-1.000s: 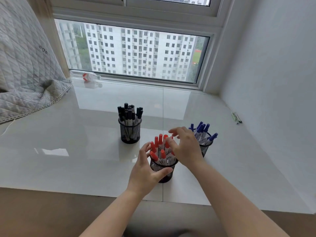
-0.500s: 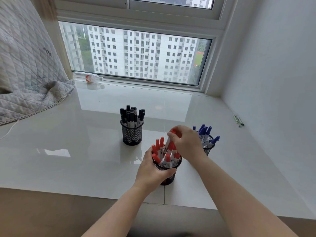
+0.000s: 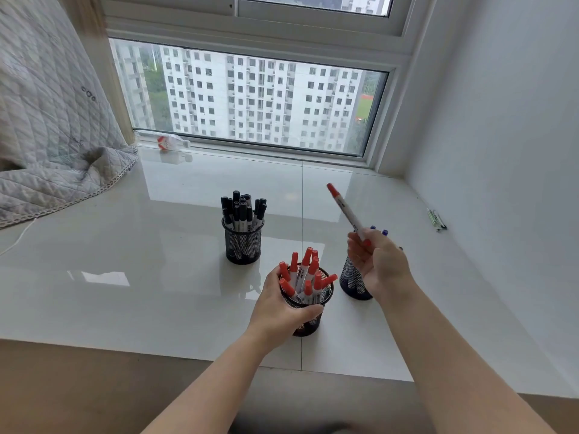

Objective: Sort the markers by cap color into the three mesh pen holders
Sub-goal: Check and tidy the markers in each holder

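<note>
**Red marker up in the air**

Right hand [image 3: 380, 266] pinching a red-capped marker [image 3: 345, 211] by its lower end, cap tilted up and left, above the holder of blue markers [image 3: 352, 281]. Left hand [image 3: 279, 305] wrapped round the holder of red markers [image 3: 308, 317], fingers curled on the mesh. Holder of black markers [image 3: 242, 242] standing apart, behind.

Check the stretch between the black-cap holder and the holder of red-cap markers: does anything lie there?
Nothing: in the head view, only bare glossy sill separates the black-cap holder from the red-cap holder, which the left hand grips.
</note>
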A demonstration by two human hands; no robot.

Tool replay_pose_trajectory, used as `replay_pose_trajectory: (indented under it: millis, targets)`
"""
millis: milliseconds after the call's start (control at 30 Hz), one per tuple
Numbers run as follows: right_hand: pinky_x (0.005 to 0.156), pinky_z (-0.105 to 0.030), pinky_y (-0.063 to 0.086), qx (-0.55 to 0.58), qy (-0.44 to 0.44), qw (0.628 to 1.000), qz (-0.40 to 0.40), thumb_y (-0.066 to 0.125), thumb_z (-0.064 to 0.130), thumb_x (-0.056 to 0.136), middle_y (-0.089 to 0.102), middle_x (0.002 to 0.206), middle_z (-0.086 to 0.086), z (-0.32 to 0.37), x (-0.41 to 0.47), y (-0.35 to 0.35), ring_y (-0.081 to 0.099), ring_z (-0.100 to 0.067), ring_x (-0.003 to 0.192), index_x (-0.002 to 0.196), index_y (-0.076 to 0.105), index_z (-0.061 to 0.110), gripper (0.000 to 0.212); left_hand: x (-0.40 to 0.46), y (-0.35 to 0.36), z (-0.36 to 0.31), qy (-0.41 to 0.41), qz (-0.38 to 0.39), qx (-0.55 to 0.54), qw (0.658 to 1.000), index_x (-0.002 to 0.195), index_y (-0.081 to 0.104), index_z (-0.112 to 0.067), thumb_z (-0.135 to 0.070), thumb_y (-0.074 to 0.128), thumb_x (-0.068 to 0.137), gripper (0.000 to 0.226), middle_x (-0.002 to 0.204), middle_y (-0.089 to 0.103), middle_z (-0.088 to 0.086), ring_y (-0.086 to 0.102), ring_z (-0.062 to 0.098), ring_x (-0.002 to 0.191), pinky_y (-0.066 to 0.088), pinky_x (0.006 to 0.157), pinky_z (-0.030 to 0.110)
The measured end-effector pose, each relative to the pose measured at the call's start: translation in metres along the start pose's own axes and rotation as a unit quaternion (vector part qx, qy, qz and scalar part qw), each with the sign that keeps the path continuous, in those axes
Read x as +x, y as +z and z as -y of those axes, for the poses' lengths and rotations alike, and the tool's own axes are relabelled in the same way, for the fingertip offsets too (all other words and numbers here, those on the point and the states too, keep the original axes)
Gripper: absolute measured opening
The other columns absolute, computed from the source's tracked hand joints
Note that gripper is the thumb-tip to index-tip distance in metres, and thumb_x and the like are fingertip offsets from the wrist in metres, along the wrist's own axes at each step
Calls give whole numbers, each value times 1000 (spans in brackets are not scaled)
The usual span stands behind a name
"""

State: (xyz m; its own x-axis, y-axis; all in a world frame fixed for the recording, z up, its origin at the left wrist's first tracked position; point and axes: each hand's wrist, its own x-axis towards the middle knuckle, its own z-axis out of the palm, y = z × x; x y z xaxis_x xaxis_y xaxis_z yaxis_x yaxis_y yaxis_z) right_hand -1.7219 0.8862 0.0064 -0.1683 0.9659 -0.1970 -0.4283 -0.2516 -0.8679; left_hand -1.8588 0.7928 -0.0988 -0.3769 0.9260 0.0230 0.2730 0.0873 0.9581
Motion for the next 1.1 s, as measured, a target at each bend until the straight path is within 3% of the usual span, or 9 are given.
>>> replay_pose_trajectory:
  millis: [67,167,267,367,533,733,867,1000,1100]
  targets:
    - [52,-19,53,52,56,996,41,49,13,91,68,65,1,-4,-3,-2,64,-6,55,80,55,11,13,0,0,0,-2,1,-2,1000,132,31,-33,-56,78,43,103,119,53,-16,54,2,108,45,94,27]
    - [59,-24,50,21,66,992,101,51,10,90,71,74,3,-10,-7,-4,65,-6,62,90,55,16,7,-1,1,0,-4,1,-4,1000,133,30,-34,-57,78,44,104,119,52,-17,53,1,108,44,91,22]
    - [67,-28,47,-79,13,989,126,55,3,87,73,82,1,-14,-9,-5,66,-12,78,96,54,17,17,-1,0,0,-1,3,-7,1000,133,29,-35,-57,78,44,104,119,51,-20,52,-7,105,39,83,12]
    - [72,-30,52,-227,-35,967,114,56,8,89,72,90,-5,-22,-13,-7,66,-18,89,94,56,13,7,-2,0,0,0,4,-9,1000,133,30,-34,-57,78,44,104,120,52,-18,52,-5,106,38,83,12]
    - [62,-19,47,-323,-91,938,83,48,20,95,66,86,3,-36,-22,-16,61,-9,82,89,62,19,16,-2,0,1,-2,3,-10,1000,136,28,-33,-56,79,45,107,123,50,-16,51,0,111,40,92,20]
    - [78,-32,53,-455,-160,870,99,63,14,86,68,83,1,-46,-26,-29,64,-16,82,87,60,22,8,-4,1,1,2,7,-13,1000,135,29,-31,-56,79,46,105,121,53,-14,53,1,109,41,89,19]
    - [74,-32,54,-514,-200,826,112,66,15,83,65,79,8,-48,-28,-29,64,-11,75,87,57,23,12,-5,1,0,2,10,-8,1000,137,26,-29,-55,79,48,106,124,51,-11,52,6,113,42,95,26]
    - [75,-33,54,-517,-236,818,88,64,16,84,61,79,8,-44,-25,-28,61,-6,74,89,54,25,14,-6,0,0,3,8,-7,1000,136,27,-30,-51,80,49,104,123,52,-11,53,7,112,44,98,31]
    - [72,-28,51,-519,-267,809,69,65,17,83,55,77,12,-44,-27,-27,56,-3,71,102,49,24,26,-5,0,1,2,4,-11,1000,136,27,-31,-49,80,49,104,122,52,-13,54,5,111,45,99,33]
